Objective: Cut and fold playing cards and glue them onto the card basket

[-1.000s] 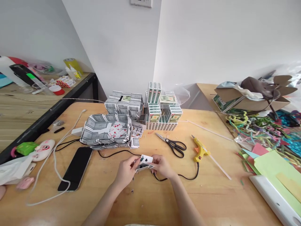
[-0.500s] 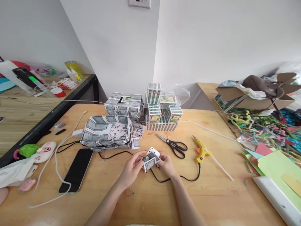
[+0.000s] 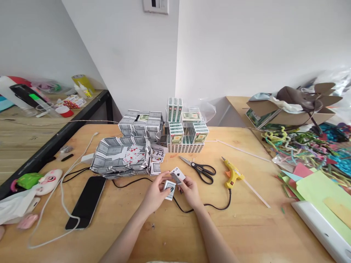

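Note:
Over the middle of the wooden table (image 3: 246,226), my left hand (image 3: 155,195) pinches a small folded playing card (image 3: 169,190) that shows its patterned back. My right hand (image 3: 189,191) pinches a second playing card (image 3: 178,175), a spade, face up just above the first. The two cards touch between my fingers. Just beyond my hands lies a flat structure built of folded cards (image 3: 120,157), with loose cards (image 3: 158,156) at its right edge.
Stacked card boxes (image 3: 186,133) stand at the back. Black scissors (image 3: 201,170) and a yellow glue gun (image 3: 231,173) with a black cord lie to the right. A black phone (image 3: 86,202) on a white cable lies left. Coloured paper (image 3: 320,190) and pipe cleaners (image 3: 301,146) crowd the right side.
My hands have turned the cards upward and moved them slightly away from me. The spade card now stands higher and the patterned card faces me. The view has shifted a little.

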Demonstrator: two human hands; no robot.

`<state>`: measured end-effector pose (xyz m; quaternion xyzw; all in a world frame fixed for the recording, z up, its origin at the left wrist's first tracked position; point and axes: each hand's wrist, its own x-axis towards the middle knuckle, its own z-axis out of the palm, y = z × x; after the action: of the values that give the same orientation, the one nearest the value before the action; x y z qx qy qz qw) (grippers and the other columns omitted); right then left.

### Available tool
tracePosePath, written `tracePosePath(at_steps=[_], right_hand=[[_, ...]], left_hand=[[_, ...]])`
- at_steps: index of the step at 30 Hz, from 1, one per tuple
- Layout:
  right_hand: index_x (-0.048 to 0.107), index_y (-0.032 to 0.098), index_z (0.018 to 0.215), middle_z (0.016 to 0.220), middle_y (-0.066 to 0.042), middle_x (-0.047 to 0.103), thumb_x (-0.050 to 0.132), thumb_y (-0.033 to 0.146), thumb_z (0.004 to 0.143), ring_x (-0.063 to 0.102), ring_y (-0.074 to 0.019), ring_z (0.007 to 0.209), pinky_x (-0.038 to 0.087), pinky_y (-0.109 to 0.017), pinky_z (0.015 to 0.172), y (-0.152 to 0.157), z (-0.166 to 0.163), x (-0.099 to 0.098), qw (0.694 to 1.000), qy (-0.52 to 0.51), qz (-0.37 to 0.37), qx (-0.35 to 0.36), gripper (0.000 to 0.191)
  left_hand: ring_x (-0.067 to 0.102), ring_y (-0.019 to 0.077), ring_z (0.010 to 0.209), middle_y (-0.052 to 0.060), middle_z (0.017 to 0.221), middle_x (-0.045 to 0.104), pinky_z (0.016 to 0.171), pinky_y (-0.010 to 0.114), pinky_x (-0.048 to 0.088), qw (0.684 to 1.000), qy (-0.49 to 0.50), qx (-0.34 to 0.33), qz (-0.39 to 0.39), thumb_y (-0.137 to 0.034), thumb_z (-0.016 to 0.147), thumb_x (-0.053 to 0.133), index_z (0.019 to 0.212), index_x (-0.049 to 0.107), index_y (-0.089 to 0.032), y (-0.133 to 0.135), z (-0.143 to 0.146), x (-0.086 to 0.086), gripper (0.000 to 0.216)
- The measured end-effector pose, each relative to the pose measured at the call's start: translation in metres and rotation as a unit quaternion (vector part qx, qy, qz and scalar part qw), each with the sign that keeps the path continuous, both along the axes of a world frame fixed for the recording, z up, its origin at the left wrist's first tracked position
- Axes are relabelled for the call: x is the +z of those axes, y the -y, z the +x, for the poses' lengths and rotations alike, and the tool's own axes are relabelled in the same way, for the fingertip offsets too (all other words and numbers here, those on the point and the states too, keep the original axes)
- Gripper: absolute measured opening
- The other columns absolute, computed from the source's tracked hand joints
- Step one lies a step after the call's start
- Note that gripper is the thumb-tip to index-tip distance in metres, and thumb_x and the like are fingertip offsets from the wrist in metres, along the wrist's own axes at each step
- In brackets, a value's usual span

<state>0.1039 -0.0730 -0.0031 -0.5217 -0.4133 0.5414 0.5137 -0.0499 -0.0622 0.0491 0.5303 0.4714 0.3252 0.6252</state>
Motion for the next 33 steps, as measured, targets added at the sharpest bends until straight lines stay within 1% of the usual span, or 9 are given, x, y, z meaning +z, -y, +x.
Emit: tracePosePath(at_steps=[3,7,10,13,16,20,23,27,33], right_hand=[[0.051,0.018,0.064,0.049,0.004,0.050,0.057,0.047,0.074,0.040,-0.0088,0.042,0.032,-0.022,0.043,-0.002,0.000,0.000,0.999,-0.015,-0.003,-0.035,0.031],[0.056,0.017,0.069,0.055,0.001,0.055,0.054,0.045,0.077,0.044,-0.0103,0.047,0.036,-0.024,0.048,-0.003,0.001,0.001,0.999,-0.037,0.014,-0.030,0.029],[0.061,0.015,0.094,0.062,-0.001,0.058,0.054,0.045,0.078,0.047,-0.0117,0.051,0.038,-0.026,0.052,-0.004,0.002,0.001,0.997,-0.069,0.013,-0.014,0.034],[0.053,0.014,0.115,0.065,-0.001,0.061,0.055,0.044,0.077,0.048,-0.0122,0.051,0.040,-0.028,0.054,-0.004,0.003,-0.001,0.995,-0.102,-0.001,-0.011,0.048],[0.055,0.015,0.111,0.065,-0.001,0.061,0.057,0.043,0.076,0.048,-0.0115,0.051,0.040,-0.028,0.054,-0.004,0.003,-0.002,0.994,-0.109,-0.001,-0.011,0.045],[0.060,0.016,0.098,0.063,0.000,0.060,0.057,0.043,0.076,0.048,-0.0111,0.050,0.039,-0.027,0.052,-0.005,0.003,-0.001,0.995,-0.103,0.007,-0.007,0.035],[0.061,0.017,0.095,0.063,0.000,0.060,0.057,0.042,0.076,0.048,-0.0111,0.050,0.039,-0.027,0.052,-0.006,0.004,-0.001,0.994,-0.105,0.009,-0.004,0.031],[0.061,0.017,0.092,0.064,0.000,0.060,0.057,0.039,0.077,0.048,-0.0106,0.050,0.038,-0.026,0.052,-0.006,0.005,-0.002,0.994,-0.113,0.005,0.002,0.027],[0.061,0.017,0.091,0.065,-0.001,0.060,0.057,0.039,0.076,0.048,-0.0104,0.050,0.037,-0.026,0.052,-0.006,0.007,-0.004,0.993,-0.117,-0.001,0.005,0.027]], left_hand=[[0.060,0.0174,0.094,0.010,0.117,0.056,0.082,0.033,0.049,0.991,-0.100,0.021,0.086,-0.012,0.072,0.050,0.121,0.041,-0.019,-0.016,0.000,-0.001,0.050],[0.052,0.0196,0.109,0.008,0.117,0.056,0.095,0.037,0.040,0.930,-0.264,0.039,0.251,-0.015,0.074,0.050,0.115,0.048,-0.019,-0.041,0.007,0.003,0.040],[0.050,0.0196,0.111,0.009,0.116,0.056,0.097,0.036,0.039,0.889,-0.332,0.009,0.316,-0.017,0.077,0.049,0.109,0.052,-0.017,-0.055,0.014,0.001,0.032],[0.052,0.0195,0.108,0.009,0.112,0.056,0.094,0.036,0.041,0.865,-0.375,-0.023,0.332,-0.013,0.077,0.046,0.104,0.054,-0.016,-0.065,0.019,-0.004,0.028],[0.052,0.0204,0.106,0.010,0.112,0.055,0.092,0.036,0.043,0.834,-0.409,-0.008,0.370,-0.009,0.077,0.044,0.105,0.053,-0.015,-0.075,0.023,-0.001,0.030],[0.048,0.0237,0.107,0.011,0.111,0.053,0.094,0.038,0.040,0.773,-0.459,0.050,0.436,-0.011,0.080,0.042,0.108,0.052,-0.015,-0.092,0.028,0.013,0.030],[0.045,0.0245,0.110,0.014,0.113,0.052,0.096,0.037,0.037,0.739,-0.504,0.046,0.445,-0.006,0.078,0.040,0.109,0.051,-0.010,-0.107,0.029,0.015,0.034],[0.048,0.0245,0.105,0.017,0.108,0.056,0.091,0.038,0.039,0.710,-0.579,0.020,0.401,-0.003,0.079,0.034,0.110,0.052,-0.004,-0.118,0.031,0.009,0.036],[0.051,0.0298,0.099,0.021,0.095,0.060,0.075,0.040,0.047,0.691,-0.654,-0.027,0.307,-0.004,0.081,0.031,0.095,0.063,-0.004,-0.123,0.045,0.016,0.034]])
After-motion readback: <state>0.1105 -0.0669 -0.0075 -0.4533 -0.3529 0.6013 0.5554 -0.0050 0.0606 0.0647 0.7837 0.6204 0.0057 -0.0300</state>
